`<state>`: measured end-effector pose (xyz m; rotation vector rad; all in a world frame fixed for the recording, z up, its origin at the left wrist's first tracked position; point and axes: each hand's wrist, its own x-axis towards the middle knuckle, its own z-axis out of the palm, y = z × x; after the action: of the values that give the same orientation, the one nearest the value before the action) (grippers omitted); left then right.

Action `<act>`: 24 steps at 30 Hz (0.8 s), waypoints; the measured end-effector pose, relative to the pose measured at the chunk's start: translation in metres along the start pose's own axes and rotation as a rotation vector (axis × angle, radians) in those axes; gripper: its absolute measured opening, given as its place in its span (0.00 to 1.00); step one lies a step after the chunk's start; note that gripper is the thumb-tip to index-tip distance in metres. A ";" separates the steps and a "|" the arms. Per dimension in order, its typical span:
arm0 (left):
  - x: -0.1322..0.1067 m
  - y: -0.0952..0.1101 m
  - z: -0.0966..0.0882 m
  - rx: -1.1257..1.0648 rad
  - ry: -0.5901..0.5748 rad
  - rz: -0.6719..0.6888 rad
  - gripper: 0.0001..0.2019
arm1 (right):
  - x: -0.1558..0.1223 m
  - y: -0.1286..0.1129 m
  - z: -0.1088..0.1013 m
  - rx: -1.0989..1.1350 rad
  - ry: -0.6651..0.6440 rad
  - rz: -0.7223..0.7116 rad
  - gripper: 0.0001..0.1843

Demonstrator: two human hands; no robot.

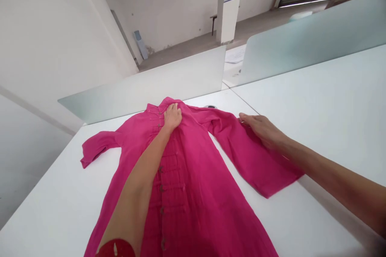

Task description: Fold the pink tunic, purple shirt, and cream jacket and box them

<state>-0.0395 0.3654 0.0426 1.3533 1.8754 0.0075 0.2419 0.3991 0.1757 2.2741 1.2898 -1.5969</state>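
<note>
On the white bench (316, 108), a magenta button-front tunic (193, 192) lies spread out with two bare hands on the cloth

And here's the tunic, front up, collar toward the far edge of the bench, hem running off the bottom of the view, knotted buttons (161, 186) marching down the middle! Left hand (173, 117) is up on the chest, right under the stand collar (163, 104), palm down, fingers pressed together, no pinch to be seen. Over to the right, the right hand (262, 130) lies flat on the outstretched right-side sleeve (238, 148), fingers together, nothing pinched, with the wide cuff end (271, 176) just below it. Out on the left, the other sleeve (96, 148) sits short and bent, well apart from both hands. A red sleeve edge (116, 249) wraps the left arm at the bottom of the view. Past the far edge, frosted glass partitions (141, 84) stand up, with papers (235, 54) in the gap beyond
</note>
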 end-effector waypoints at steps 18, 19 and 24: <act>0.004 0.001 0.031 0.104 -0.032 -0.065 0.36 | 0.059 -0.031 -0.073 -0.810 0.486 -0.028 0.17; 0.004 0.001 0.031 0.113 -0.037 -0.068 0.36 | 0.059 -0.026 -0.072 -0.888 0.421 -0.004 0.17; 0.003 0.003 0.030 0.131 -0.055 -0.079 0.36 | 0.059 -0.022 -0.051 -0.994 0.271 -0.056 0.20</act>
<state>-0.0197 0.3567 0.0217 1.3519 1.9091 -0.1934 0.2716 0.4729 0.1599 1.7965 1.6800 -0.4168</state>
